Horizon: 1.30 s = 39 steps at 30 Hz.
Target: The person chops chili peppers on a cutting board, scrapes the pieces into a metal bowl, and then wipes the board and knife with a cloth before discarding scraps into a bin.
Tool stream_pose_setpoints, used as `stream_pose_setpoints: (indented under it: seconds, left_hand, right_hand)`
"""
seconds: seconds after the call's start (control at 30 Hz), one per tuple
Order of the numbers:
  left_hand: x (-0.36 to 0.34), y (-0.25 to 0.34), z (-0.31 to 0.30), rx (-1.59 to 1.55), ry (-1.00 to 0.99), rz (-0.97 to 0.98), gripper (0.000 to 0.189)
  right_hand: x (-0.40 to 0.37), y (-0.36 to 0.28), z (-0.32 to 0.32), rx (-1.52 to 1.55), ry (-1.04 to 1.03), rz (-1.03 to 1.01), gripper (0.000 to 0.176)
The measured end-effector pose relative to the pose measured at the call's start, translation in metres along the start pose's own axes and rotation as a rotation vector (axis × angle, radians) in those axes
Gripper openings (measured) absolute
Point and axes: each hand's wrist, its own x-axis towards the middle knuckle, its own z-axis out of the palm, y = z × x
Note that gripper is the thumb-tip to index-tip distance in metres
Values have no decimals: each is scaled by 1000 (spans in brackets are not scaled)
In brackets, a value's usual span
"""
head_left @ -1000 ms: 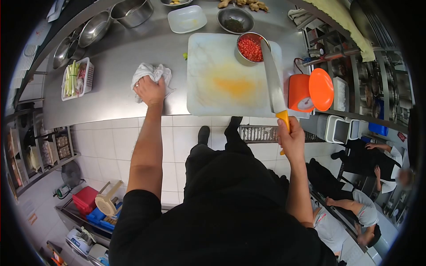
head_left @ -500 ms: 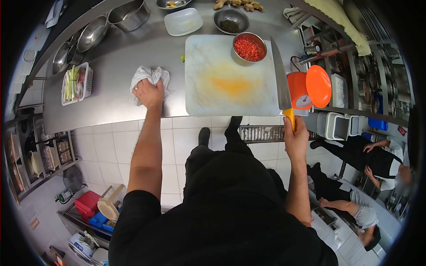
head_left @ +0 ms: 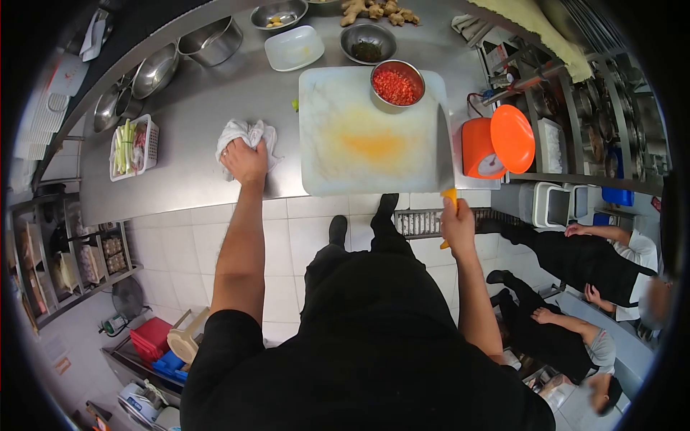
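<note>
My left hand (head_left: 245, 162) grips a crumpled white cloth (head_left: 253, 134) that rests on the steel counter. With my right hand (head_left: 458, 224) I hold the yellow handle of a large kitchen knife (head_left: 445, 147). Its blade points away from me along the right edge of the white cutting board (head_left: 320, 172), and now looks narrow, seen nearly edge-on. An orange stain marks the board's middle. A metal bowl of chopped red pieces (head_left: 397, 82) sits on its far right corner.
Right of the board stands an orange scale (head_left: 480, 147). A white basket of green stalks (head_left: 134, 149) is at the left. Behind the board are a white dish (head_left: 294, 49), a bowl of dark herbs (head_left: 368, 44) and ginger (head_left: 379, 10). Two people (head_left: 571, 269) are at the right.
The knife has turned from showing its broad side to nearly edge-on, and my right hand has moved slightly left and down. My left hand still holds the cloth. The view has shifted a little.
</note>
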Motion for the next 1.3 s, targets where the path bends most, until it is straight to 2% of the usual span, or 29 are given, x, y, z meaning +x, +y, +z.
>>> stream_pose_setpoints:
  seconds: [0.03, 0.1, 0.13, 0.17, 0.23, 0.27, 0.33, 0.37, 0.4, 0.43, 0.47, 0.5, 0.57, 0.63, 0.73, 0.83, 0.93, 1.07, 1.2, 1.3]
  left_hand:
    - [4, 1, -5, -11, -46, 1, 50]
    - [13, 3, -18, -32, -140, 8, 57]
    - [19, 0, -30, -42, -268, 6, 61]
    - [24, -5, -43, -50, -402, 8, 64]
    - [38, 9, -90, 0, -678, -24, 70]
    - [39, 28, -126, 20, -642, 32, 57]
    - [47, 62, -153, 95, -553, -49, 48]
    - [50, 82, -157, 29, -542, -14, 47]
    - [51, 106, -160, -39, -530, 20, 47]
    - [50, 130, -158, -105, -517, 53, 47]
    - [47, 151, -139, -356, -599, -20, 50]
    - [44, 176, -117, -608, -677, -93, 52]
    - [42, 237, -108, -672, -883, -170, 53]
    - [42, 273, -84, -719, -943, -207, 47]
    - [35, 288, -54, -877, -956, -282, 38]
    - [37, 307, -47, -921, -939, -280, 31]
    - [51, 334, -54, -905, -888, -186, 29]
    - [78, 387, -53, -976, -885, -131, 29]
    - [109, 427, -7, -992, -930, -97, 30]
    - [118, 439, 28, -1005, -1020, -148, 30]
  right_hand:
    - [9, 17, 1, -78, -30, 23, 36]
    - [20, 47, 1, -271, 50, -132, 37]
    - [20, 44, 1, -365, 95, -205, 38]
    - [20, 42, -2, -346, 75, -145, 40]
    - [25, 48, -7, -339, 68, -160, 39]
    - [28, 51, -9, -336, 63, -168, 39]
    - [40, 65, -10, -326, 62, -211, 44]
    - [46, 72, -11, -322, 59, -233, 47]
    - [45, 63, -14, -251, 7, -124, 49]
    - [41, 41, -16, -178, -47, -18, 51]
    - [39, 25, -19, -102, -102, 87, 52]
    - [40, 23, -22, -17, -134, 86, 56]
    - [46, 19, -27, -4, -164, 158, 57]
    - [51, 12, -34, 21, -208, 215, 53]
    - [59, 21, -39, 110, -196, 283, 45]
    - [67, 43, -39, 127, -208, 196, 38]
    - [66, 34, -44, 255, -234, 278, 35]
    - [82, 27, -42, -18, -223, 144, 34]
    - [79, 14, -43, -90, -218, 109, 35]
    - [65, 40, -31, -130, -57, -27, 34]
